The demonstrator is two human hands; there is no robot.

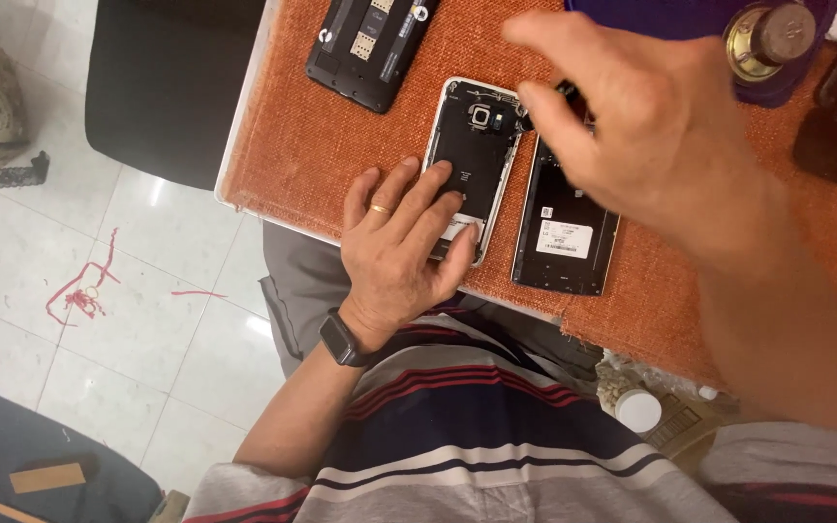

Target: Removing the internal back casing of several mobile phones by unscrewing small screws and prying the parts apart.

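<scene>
**One head-worn view, looking steeply down**

A single camera sits on the person's head and faces almost straight down over the chest and lap. It is close: the striped shirt fills the bottom middle, and the right hand, raised nearer the lens, appears large and blurred. The left hand lies lower, sharper, at the near edge of the orange mat. The table runs tilted across the upper frame, its far side cut off by the top edge. To the left the view drops past the table edge to the white tiled floor. No second view shares the scene.
</scene>
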